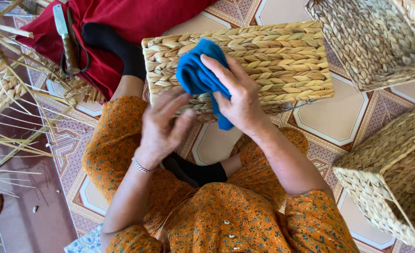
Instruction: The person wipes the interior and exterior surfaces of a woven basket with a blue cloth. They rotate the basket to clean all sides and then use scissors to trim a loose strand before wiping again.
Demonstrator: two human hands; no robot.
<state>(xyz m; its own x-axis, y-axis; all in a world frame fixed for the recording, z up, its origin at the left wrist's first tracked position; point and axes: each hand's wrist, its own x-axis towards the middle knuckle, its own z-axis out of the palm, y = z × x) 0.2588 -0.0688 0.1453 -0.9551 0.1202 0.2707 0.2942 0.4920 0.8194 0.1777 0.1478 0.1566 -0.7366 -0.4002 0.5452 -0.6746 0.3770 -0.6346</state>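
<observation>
bright blue cloth point(199, 75) | pale straw plaited rectangular basket point(273, 61) under it | orange small-flowered dress point(226, 220) | dark red fabric point(132, 18) | black socks point(118, 47)

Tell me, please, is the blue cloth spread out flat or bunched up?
Bunched up: the blue cloth sits wadded under the right hand against the woven basket.
</observation>
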